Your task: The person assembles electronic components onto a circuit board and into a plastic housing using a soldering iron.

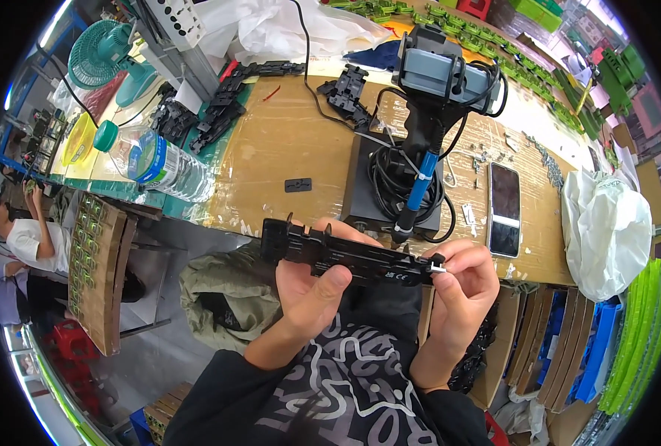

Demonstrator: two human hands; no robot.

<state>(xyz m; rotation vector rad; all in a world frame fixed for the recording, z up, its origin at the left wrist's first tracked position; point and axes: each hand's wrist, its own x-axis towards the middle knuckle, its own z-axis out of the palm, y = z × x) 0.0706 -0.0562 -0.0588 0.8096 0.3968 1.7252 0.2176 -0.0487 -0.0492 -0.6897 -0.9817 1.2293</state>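
Note:
My left hand (304, 297) is wrapped round a long black plastic housing (345, 256), its thumb along the near side, and holds it up in front of my chest. At the housing's right end, my right hand (460, 290) is closed, thumb and forefinger pinching a small silvery metal piece (437, 266). That piece touches the end of the housing; whether it is seated there I cannot tell. Beyond my hands, a small flat black plastic part (298, 185) lies on the taped cardboard (263, 149) covering the bench.
A black stand (360, 186) with coiled cable and a blue-handled tool (421, 182) rises just past my hands. To its right lie a phone (504, 208), small metal parts (546, 160) and a white bag (605, 230). A water bottle (159, 163) and black housings (219, 111) are left.

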